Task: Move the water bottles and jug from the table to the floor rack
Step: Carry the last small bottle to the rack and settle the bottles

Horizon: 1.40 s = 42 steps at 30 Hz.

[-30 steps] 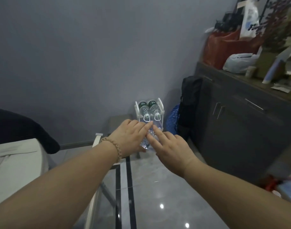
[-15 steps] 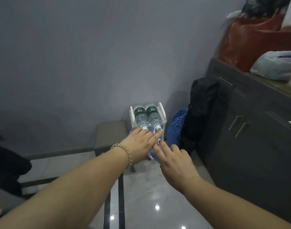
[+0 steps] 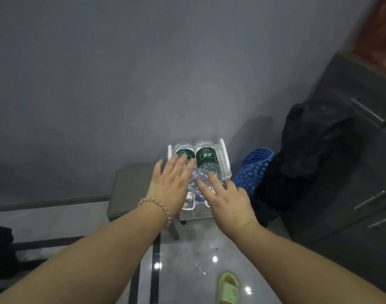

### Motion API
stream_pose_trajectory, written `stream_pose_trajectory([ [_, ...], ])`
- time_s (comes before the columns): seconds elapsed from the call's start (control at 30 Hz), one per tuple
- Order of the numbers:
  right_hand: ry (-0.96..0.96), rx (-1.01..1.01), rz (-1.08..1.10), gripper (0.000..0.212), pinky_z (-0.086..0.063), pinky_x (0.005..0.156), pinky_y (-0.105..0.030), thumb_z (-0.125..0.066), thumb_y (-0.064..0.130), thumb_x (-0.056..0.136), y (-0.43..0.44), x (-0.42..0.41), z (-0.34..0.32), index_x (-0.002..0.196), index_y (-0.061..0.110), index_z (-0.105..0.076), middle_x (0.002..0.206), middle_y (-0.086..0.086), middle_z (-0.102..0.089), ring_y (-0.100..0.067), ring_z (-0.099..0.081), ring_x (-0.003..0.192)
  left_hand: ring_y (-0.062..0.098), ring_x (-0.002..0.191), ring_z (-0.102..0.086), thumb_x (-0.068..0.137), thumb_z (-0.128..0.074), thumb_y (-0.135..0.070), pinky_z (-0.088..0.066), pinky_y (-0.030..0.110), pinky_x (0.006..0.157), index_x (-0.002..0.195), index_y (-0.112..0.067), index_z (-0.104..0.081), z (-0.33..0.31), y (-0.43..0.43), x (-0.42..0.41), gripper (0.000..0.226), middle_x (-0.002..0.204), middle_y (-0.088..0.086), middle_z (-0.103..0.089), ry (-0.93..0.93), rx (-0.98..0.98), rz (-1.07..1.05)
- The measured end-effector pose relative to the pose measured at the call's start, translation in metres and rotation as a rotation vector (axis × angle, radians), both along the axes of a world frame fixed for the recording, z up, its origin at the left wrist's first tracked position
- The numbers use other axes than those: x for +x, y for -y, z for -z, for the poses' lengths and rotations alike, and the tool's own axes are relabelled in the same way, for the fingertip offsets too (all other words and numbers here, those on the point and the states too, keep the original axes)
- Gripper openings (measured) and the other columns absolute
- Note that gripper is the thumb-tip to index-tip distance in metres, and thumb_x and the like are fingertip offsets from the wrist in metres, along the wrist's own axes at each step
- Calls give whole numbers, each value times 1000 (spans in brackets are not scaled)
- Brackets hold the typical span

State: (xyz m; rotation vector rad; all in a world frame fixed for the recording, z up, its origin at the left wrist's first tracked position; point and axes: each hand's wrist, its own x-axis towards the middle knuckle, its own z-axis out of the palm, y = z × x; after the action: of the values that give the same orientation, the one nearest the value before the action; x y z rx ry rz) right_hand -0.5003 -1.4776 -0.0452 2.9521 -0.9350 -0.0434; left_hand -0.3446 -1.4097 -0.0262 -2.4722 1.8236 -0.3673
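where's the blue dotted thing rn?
Head view, right of centre: the blue dotted thing leans on the floor between the white rack and the black bag.

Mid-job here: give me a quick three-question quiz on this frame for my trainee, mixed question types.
1. True or false: two green-labelled bottles lie side by side in the white rack.
2. Multiple choice: what is on the left hand's wrist? A) a watch B) a beaded bracelet C) a sleeve
3. Fill in: the blue dotted object sits to the ____ of the rack.

Key
1. True.
2. B.
3. Right. It lies between the rack and the black bag.

Note for the trainee: both hands, the right hand included, have spread fingers over the clear bottles in front; a firm grip cannot be confirmed.
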Motion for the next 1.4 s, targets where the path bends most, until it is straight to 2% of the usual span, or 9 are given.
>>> stream_pose_trajectory([
  [0.17,-22,119,31,99,-44,78,-42,-63,10,78,86,39,45,145,33,6,158,-4,-5,-38,-42,118,19,142,0,89,-49,-30,-5,46,112,146,-28,1,42,51,34,77,157,-3,-5,-104,119,-195],
  [0.27,13,183,164,101,-46,72,-37,-69,12,75,108,61,60,145,34,1,157,-1,-12,-32,-50,110,19,142,5,90,-46,-33,-3,48,112,146,-29,-6,54,61,40,69,157,-2,-1,-163,189,-221],
  [0.47,72,275,341,93,-52,63,-35,-70,22,80,148,116,93,146,35,-6,156,0,-18,-28,-54,107,20,142,10,90,-42,-42,-1,49,112,146,-27,-5,93,112,71,70,157,0,3,-223,283,-180],
  [0.67,54,238,406,90,-52,71,-39,-68,20,81,169,161,119,147,32,-8,155,-4,-18,-32,-53,106,20,142,13,85,-50,-54,3,47,113,147,-21,3,140,163,99,88,157,1,11,-383,371,-153],
  [0.83,39,325,503,85,-49,72,-39,-61,21,86,161,189,142,148,29,-3,157,-8,-9,-30,-38,123,18,141,18,80,-56,-57,3,43,114,146,-17,11,176,164,119,103,155,1,20,-533,466,-107],
  [0.9,73,389,485,82,-47,85,-43,-56,25,89,156,195,147,148,30,0,157,-10,-4,-32,-30,131,17,140,19,80,-54,-58,4,42,113,146,-17,11,182,158,123,102,155,1,20,-534,466,-74],
  [0.97,100,450,447,77,-32,106,-47,-50,23,91,155,201,151,148,33,1,157,-13,5,-33,-14,140,17,140,20,80,-49,-61,5,41,114,146,-17,12,185,155,129,100,155,2,21,-548,454,-47],
  [1.03,87,467,434,77,-16,115,-48,-48,18,92,160,205,153,148,34,3,156,-13,15,-31,0,144,18,140,20,80,-47,-64,5,40,114,146,-16,14,185,153,135,102,154,3,22,-560,455,-30],
  [1.4,-100,376,423,68,-5,113,-55,-35,29,98,181,211,169,146,30,14,153,-12,26,-31,13,143,24,140,20,81,-40,-64,4,44,115,142,-14,23,193,149,133,101,152,7,28,-562,450,-16],
])
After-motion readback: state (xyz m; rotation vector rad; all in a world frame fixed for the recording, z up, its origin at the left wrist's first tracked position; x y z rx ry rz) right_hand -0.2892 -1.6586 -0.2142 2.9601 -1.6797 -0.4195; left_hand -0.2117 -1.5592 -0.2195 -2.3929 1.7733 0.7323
